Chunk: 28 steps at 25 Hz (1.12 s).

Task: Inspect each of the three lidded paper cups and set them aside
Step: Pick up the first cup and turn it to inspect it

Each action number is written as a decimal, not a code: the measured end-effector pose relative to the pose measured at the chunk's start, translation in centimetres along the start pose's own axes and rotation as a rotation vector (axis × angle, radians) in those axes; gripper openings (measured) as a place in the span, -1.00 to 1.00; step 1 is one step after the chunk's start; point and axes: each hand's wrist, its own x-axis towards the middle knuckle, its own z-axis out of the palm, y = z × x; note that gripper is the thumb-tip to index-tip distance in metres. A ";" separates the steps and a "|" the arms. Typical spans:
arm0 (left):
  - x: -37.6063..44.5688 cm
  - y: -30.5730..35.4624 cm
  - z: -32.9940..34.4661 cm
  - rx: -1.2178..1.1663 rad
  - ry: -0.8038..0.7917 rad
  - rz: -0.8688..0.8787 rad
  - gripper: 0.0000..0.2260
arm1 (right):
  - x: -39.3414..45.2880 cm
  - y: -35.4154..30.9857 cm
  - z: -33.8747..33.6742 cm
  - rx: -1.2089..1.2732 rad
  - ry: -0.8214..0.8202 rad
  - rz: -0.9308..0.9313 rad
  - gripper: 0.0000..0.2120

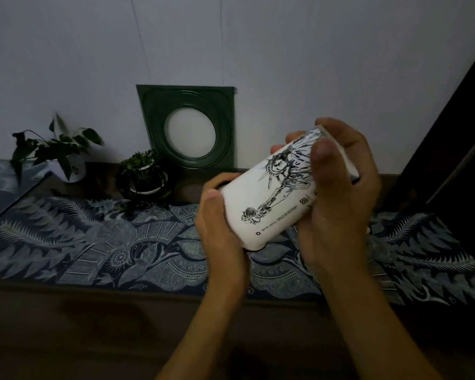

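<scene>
Paper cup: a white paper cup (274,193) with a black ink drawing of a crowned, torch-bearing statue figure is held in the air above the counter, tipped almost onto its side, narrow base toward the lower left, wider top end toward the upper right
Print on cup: small lines of text and a few tiny symbols run along the lower side; too small to read
Lid end: the top of the cup is mostly covered by the right hand, so the lid itself can barely be made out
Left hand (217,229): cradles the base end, thumb lying along the near side of the base, its fingers curled round the far side and closed against the cup
Right hand (340,198): wraps the top end, thumb pressed on the printed wall, fingers (294,137) clamped over the rim from behind
Other cups: only this one cup shows in the view
Counter (93,319): dark brown, dimly lit, running across the lower part of the view
Cloth (99,242): a dark blue runner with pale feather and flower patterns lies along the counter, under the hands
Plants: a leafy plant in a white pot (74,167) stands at the back left; a smaller bushy plant in a round bowl (146,176) stands just right of it
Green frame (188,126): a square dark green frame with a pale round centre leans against the wall (258,50) behind the plants
Wall: plain and pale
</scene>
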 end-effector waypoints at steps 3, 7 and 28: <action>0.0 1.7 -0.3 -0.098 -0.100 -0.392 -0.59 | 0.9 -1.3 -0.9 -0.117 -0.240 0.031 -0.33; 0.5 3.0 -0.7 -0.065 -0.319 -0.810 -0.54 | 2.2 -2.8 -1.8 -0.140 -0.548 0.017 -0.38; -0.1 1.8 -0.3 -0.077 -0.199 -0.848 -0.47 | 1.5 -1.9 -2.1 -0.219 -0.394 -0.011 -0.46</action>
